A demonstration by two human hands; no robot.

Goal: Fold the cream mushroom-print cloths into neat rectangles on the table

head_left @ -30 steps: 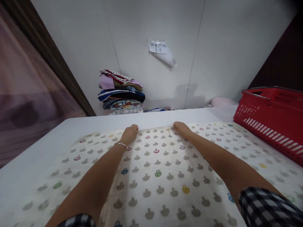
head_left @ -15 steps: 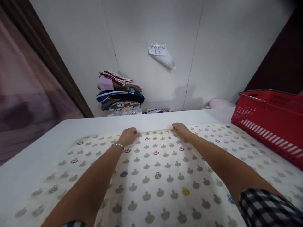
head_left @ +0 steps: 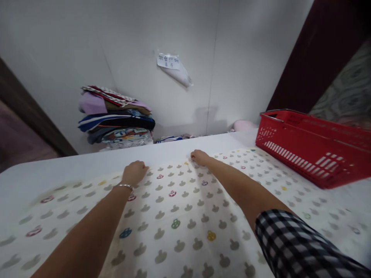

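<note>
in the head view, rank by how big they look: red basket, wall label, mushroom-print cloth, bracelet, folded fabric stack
Largest to smallest, as they appear:
1. mushroom-print cloth
2. red basket
3. folded fabric stack
4. wall label
5. bracelet

Red basket right; folded fabric stack left.

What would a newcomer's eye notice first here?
Probably the bright red basket on the right of the white table. Next, the pale patterned cloth, with left hand and right hand at its far edge. Beyond the table, left of centre, is a colourful fabric stack.
</note>
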